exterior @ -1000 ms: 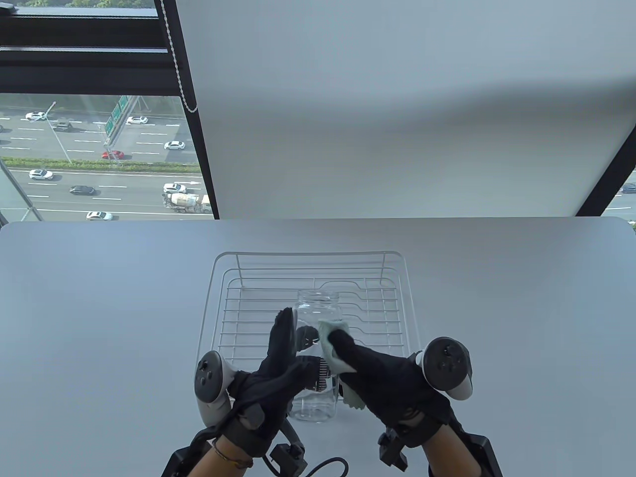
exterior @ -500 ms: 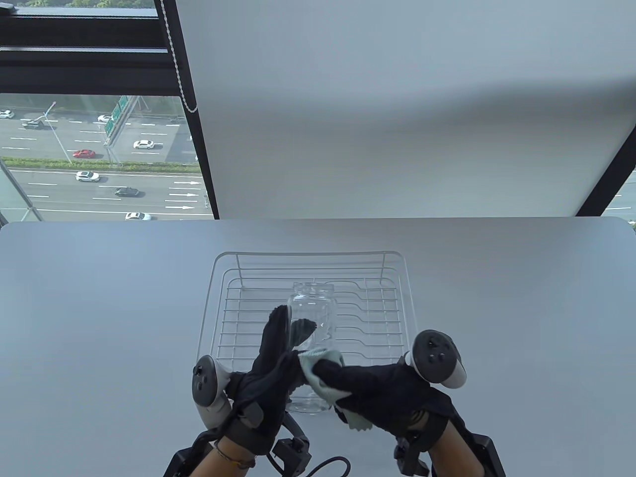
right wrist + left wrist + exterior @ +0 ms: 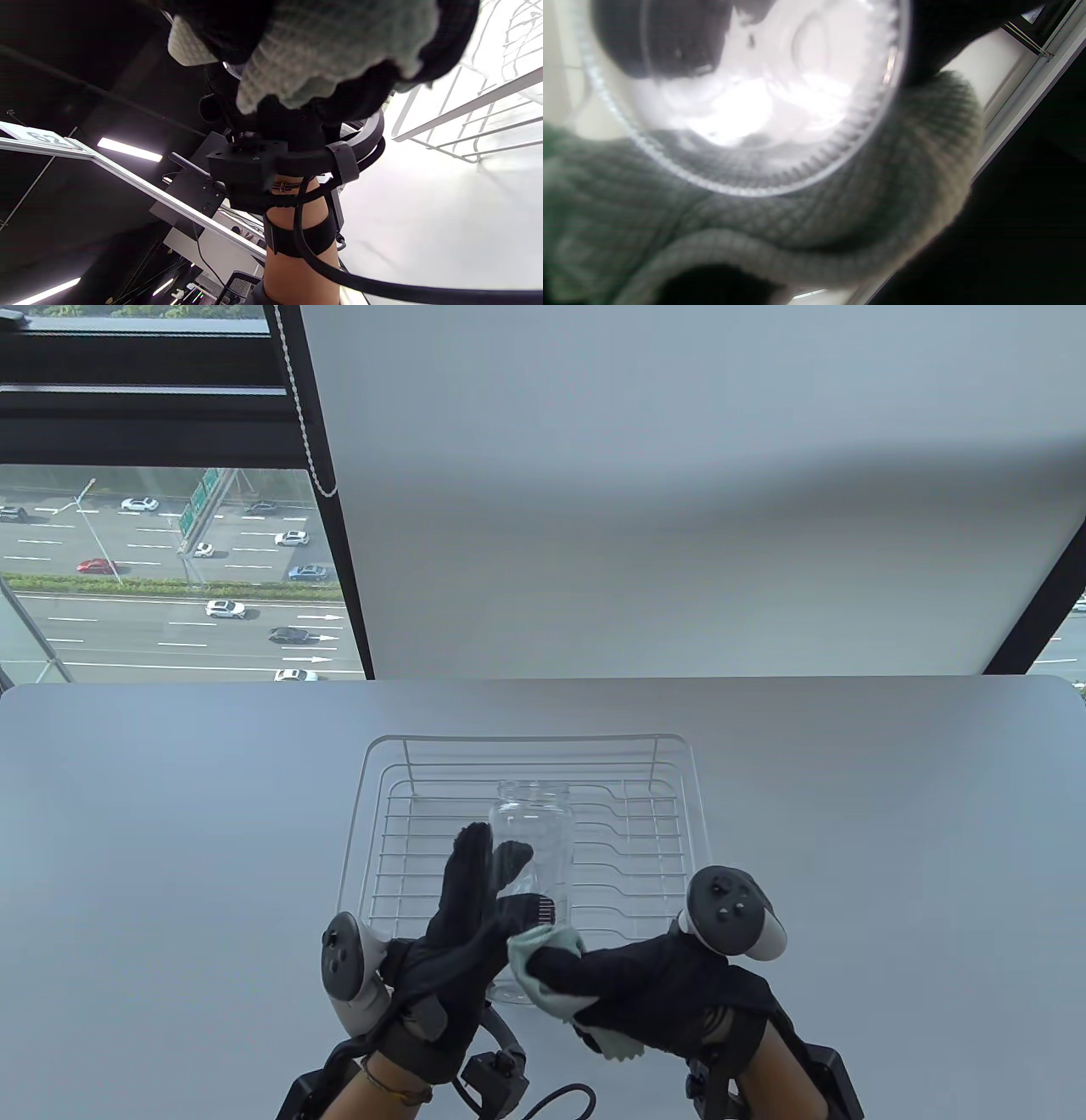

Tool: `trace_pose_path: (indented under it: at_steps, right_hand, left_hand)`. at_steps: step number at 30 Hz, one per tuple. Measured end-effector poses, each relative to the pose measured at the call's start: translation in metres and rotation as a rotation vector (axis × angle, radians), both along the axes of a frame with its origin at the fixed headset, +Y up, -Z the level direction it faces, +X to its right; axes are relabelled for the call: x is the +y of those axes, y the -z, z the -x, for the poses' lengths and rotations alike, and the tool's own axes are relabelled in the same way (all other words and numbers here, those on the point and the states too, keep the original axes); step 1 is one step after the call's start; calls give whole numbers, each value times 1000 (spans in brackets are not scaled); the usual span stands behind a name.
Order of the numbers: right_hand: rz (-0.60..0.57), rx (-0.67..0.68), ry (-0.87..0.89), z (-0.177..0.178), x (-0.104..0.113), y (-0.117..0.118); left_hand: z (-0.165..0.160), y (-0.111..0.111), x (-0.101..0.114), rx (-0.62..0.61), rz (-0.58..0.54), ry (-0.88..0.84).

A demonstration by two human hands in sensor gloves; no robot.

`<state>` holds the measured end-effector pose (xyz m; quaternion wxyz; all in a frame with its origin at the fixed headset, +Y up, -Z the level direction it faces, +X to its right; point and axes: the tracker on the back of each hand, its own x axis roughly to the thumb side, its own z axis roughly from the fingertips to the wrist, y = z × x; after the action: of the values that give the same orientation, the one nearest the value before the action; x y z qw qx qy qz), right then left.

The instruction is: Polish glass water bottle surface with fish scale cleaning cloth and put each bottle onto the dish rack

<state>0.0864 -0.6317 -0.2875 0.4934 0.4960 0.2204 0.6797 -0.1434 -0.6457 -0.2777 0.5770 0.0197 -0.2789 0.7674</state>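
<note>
Both hands in black fabric sensor gloves, full-finger. Left hand (image 3: 462, 933): dark grey tracker (image 3: 344, 954) with a light grey grip strapped behind the fingers, small buttons on its round face. Right hand (image 3: 645, 976): matching tracker (image 3: 734, 912), dark disc with buttons, pale grey underside. Below each glove cuff, a black angular wrist mount; black cable (image 3: 556, 1099) loops out from the left one. Thin beaded bracelet (image 3: 390, 1082) on left wrist. Right wrist view: black boxy bracket (image 3: 250, 163) with small screws under the fingers, thick black cable (image 3: 339, 275), black elastic forearm band (image 3: 297, 239).
</note>
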Motion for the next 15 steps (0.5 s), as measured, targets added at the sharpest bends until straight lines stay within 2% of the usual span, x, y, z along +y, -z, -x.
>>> trace_pose_path:
  at_steps: [2,5,6,7,8,11,12,15]
  right_hand:
    - [-24,-66,39,-5,2,4]
    - [-65,-404,222,-23,2,9]
    - [-72,-449,232,-26,2,9]
    - [-84,-438,218,-25,2,8]
    - [-76,-370,196,-23,2,8]
    - [34,20,33,-3,0,1]
    - [49,59,17,1,-1,-2]
    - [-26,-49,35,-2,3,3]
  left_hand:
    - [-1,-2,1,-22,5,46]
    - [-8,-4,0,-100,8,113]
    - [-9,-4,0,-107,6,113]
    - [-9,-5,0,-85,6,119]
    - [-8,-5,-1,-57,7,106]
    - [-5,-3,0,-18,3,5]
    - [-3,-2,0,-5,-7,3]
    - [-1,-4,1,-35,8,46]
